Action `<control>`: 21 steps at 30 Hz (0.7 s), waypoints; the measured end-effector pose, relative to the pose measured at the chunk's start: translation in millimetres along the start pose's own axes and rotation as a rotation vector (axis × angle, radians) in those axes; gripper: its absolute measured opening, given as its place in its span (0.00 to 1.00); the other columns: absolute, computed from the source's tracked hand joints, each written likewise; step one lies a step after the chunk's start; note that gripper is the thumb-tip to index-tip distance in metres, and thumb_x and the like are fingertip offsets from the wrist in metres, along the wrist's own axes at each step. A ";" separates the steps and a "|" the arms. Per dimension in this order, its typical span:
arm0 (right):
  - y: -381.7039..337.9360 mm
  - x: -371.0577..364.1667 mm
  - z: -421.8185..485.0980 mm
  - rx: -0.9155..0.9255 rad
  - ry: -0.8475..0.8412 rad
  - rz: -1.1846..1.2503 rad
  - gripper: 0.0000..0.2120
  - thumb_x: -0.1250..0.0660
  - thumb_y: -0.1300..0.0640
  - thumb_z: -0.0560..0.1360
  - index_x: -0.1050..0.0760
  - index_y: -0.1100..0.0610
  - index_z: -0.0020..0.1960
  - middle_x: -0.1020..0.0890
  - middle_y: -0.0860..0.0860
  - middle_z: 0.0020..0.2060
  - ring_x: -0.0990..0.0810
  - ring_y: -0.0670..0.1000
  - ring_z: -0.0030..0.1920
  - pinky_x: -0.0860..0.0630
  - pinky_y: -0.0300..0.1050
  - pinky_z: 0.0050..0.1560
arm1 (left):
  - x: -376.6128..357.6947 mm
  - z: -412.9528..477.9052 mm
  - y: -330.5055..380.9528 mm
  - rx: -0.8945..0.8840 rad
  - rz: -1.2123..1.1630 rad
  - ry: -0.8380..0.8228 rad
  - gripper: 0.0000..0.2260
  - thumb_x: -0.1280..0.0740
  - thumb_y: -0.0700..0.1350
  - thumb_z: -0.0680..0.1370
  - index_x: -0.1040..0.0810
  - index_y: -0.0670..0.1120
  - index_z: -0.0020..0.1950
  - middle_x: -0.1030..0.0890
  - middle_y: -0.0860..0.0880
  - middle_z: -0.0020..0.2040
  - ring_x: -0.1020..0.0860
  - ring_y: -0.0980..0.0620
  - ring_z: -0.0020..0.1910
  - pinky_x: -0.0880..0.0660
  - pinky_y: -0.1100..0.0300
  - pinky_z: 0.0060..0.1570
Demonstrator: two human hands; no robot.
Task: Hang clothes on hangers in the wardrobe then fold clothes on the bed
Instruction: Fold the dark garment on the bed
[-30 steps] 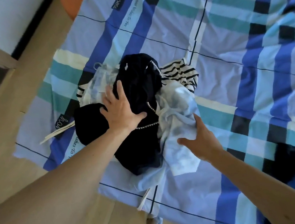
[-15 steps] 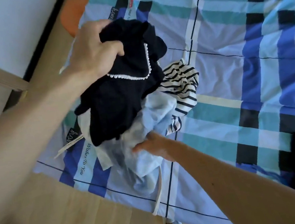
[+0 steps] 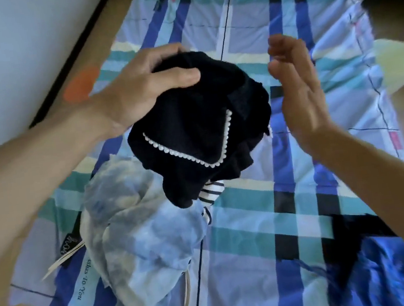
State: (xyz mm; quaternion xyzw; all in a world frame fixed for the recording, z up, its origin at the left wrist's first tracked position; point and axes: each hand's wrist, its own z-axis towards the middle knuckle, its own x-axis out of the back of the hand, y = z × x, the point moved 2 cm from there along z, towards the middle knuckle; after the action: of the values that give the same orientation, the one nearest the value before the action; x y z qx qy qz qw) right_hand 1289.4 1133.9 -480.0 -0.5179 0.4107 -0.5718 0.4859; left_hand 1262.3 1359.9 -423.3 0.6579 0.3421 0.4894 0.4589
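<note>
The bed [image 3: 302, 191], under a blue, teal and white plaid sheet, fills the view. At about 7 o'clock on it lies a crumpled pale blue garment [image 3: 142, 231]. Near the centre, bunched in the air above the sheet, is the dark navy garment [image 3: 193, 133] with white beaded trim. The left hand [image 3: 147, 88] comes in from 9 o'clock and grips a fistful at its top, fingers and thumb curled round the cloth. The right hand [image 3: 297, 90], at 2 o'clock just beside the bundle, is spread and relaxed, holding nothing. A striped garment [image 3: 211, 192] peeps out below the bundle. The navy piece looks like a soft, limp, light knit that is unlikely to slip. It is probably best taken at the shoulders or the trimmed neckline and shaken out.
</note>
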 end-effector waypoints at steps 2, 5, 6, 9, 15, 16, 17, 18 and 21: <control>-10.4 15.7 8.3 -0.026 -0.241 0.002 0.22 0.37 0.51 0.78 0.31 0.48 0.71 0.25 0.46 0.66 0.25 0.39 0.63 0.30 0.32 0.60 | -20.7 9.3 5.6 0.004 0.035 -0.041 0.05 0.33 0.37 0.79 0.23 0.43 0.54 0.22 0.55 0.39 0.21 0.60 0.38 0.26 0.70 0.38; -12.3 35.4 4.0 -0.123 -0.629 -0.047 0.32 0.26 0.56 0.72 0.33 0.47 0.73 0.19 0.51 0.60 0.18 0.47 0.57 0.20 0.42 0.55 | -52.5 20.2 11.1 -0.052 0.182 -0.090 0.14 0.33 0.31 0.75 0.24 0.49 0.52 0.25 0.54 0.40 0.25 0.61 0.38 0.28 0.71 0.37; -10.3 39.9 -0.2 -0.100 -0.688 -0.177 0.29 0.24 0.57 0.71 0.29 0.47 0.70 0.17 0.51 0.54 0.17 0.47 0.53 0.20 0.42 0.52 | -61.1 22.9 10.9 -0.066 0.227 -0.084 0.17 0.35 0.28 0.73 0.24 0.50 0.52 0.25 0.54 0.40 0.26 0.61 0.39 0.29 0.71 0.37; -2.7 55.1 -9.8 -0.029 -0.631 -0.481 0.14 0.21 0.54 0.68 0.24 0.46 0.47 0.20 0.45 0.36 0.22 0.39 0.36 0.26 0.35 0.39 | -83.5 28.7 7.2 -0.132 0.365 -0.045 0.24 0.37 0.27 0.69 0.26 0.52 0.56 0.22 0.52 0.47 0.22 0.54 0.46 0.24 0.59 0.44; 4.3 89.4 -11.8 -0.006 -0.370 -0.772 0.18 0.21 0.49 0.66 0.30 0.52 0.40 0.26 0.46 0.34 0.27 0.45 0.36 0.32 0.42 0.34 | -110.5 46.5 -2.0 -0.155 0.713 0.027 0.17 0.32 0.31 0.69 0.25 0.48 0.53 0.24 0.53 0.42 0.24 0.48 0.43 0.30 0.60 0.35; 3.7 92.2 -11.4 -0.001 -0.340 -0.790 0.17 0.21 0.49 0.67 0.29 0.54 0.40 0.26 0.47 0.35 0.27 0.46 0.36 0.33 0.43 0.34 | -111.1 49.2 -2.7 -0.158 0.743 0.036 0.15 0.32 0.31 0.70 0.25 0.47 0.51 0.23 0.52 0.41 0.24 0.47 0.44 0.31 0.60 0.35; 3.2 96.6 -10.8 0.009 -0.317 -0.802 0.17 0.21 0.50 0.67 0.28 0.56 0.40 0.25 0.49 0.36 0.28 0.47 0.36 0.33 0.40 0.33 | -113.2 51.8 -2.0 -0.171 0.760 0.056 0.14 0.32 0.31 0.69 0.25 0.47 0.49 0.22 0.50 0.42 0.23 0.47 0.45 0.30 0.59 0.38; 2.1 100.2 -9.5 0.023 -0.300 -0.804 0.17 0.21 0.50 0.68 0.27 0.59 0.40 0.24 0.51 0.37 0.29 0.46 0.35 0.34 0.38 0.33 | -112.8 54.9 -1.2 -0.186 0.770 0.091 0.13 0.33 0.31 0.69 0.25 0.46 0.49 0.21 0.49 0.44 0.23 0.46 0.46 0.28 0.58 0.41; -2.2 114.6 -2.4 -0.004 -0.249 -0.740 0.16 0.22 0.53 0.69 0.26 0.61 0.40 0.26 0.50 0.36 0.30 0.47 0.33 0.34 0.40 0.34 | -110.7 62.6 7.9 -0.201 0.712 0.239 0.08 0.36 0.31 0.70 0.26 0.43 0.45 0.24 0.49 0.38 0.28 0.49 0.37 0.33 0.68 0.33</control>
State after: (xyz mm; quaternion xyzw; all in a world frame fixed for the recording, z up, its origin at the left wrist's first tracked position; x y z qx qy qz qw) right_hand 1287.7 1021.8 -456.0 -0.6973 0.1353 -0.6405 0.2921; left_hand 1290.6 1240.7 -458.6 0.6255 0.0936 0.7223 0.2796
